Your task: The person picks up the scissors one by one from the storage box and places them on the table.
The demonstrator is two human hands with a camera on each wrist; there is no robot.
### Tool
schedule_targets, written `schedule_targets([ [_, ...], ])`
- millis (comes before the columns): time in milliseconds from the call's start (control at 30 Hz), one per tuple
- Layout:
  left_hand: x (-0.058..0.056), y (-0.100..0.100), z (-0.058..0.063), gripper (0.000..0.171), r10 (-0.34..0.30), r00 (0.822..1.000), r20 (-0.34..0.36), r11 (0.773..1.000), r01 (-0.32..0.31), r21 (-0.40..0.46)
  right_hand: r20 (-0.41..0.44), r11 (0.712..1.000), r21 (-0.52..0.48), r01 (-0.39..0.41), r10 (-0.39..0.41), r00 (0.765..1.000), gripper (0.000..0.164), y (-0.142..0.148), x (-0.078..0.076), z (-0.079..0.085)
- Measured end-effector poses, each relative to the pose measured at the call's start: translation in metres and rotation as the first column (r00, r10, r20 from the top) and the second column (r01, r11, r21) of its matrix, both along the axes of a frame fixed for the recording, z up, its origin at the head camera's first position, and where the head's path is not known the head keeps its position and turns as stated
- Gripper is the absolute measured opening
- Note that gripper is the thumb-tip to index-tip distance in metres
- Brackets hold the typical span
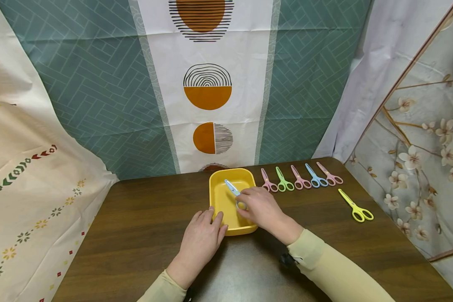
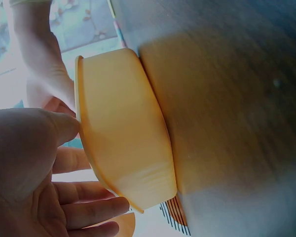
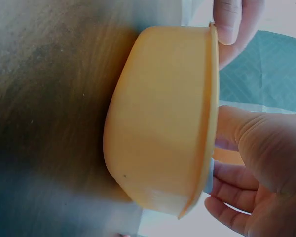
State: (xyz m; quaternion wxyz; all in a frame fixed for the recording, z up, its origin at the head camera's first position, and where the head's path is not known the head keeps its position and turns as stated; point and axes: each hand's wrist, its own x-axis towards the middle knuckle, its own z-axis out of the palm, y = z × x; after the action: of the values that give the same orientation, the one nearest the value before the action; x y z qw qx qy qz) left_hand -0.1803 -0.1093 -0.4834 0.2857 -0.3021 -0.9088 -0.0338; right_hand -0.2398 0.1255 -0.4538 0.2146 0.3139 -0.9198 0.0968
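My right hand [image 1: 259,205] holds a pair of light blue scissors [image 1: 232,187] over the yellow tray [image 1: 215,228], its thumb and fingers at the handles. The blades point away and to the left, and part of the handle loops is hidden by the hand. At the tray's near left corner, my left hand [image 1: 201,235] touches the rim with fairly straight fingers. The left wrist view shows that thumb [image 2: 64,127] at the rim and fingers along the tray's side. In the right wrist view, only a sliver of blue shows above the rim beside the right fingers [image 3: 234,185].
Right of the tray, a row of scissors lies along the back of the brown table [image 1: 143,235]: pink, green [image 1: 284,181], pink, blue [image 1: 317,178] and pink [image 1: 330,175]. Yellow scissors [image 1: 356,207] lie nearer, at the right. Patterned cloths hang behind and at both sides.
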Motion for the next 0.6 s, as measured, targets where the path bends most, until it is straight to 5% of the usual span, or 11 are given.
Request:
schedule_targets([
  [600,-0.001,0.000,0.000,0.037,-0.005,1.000,-0.008,1.000,0.006,0.010,-0.003,0.998,-0.035,0.051,-0.051,0.999,0.037,0.040,0.023,0.011],
])
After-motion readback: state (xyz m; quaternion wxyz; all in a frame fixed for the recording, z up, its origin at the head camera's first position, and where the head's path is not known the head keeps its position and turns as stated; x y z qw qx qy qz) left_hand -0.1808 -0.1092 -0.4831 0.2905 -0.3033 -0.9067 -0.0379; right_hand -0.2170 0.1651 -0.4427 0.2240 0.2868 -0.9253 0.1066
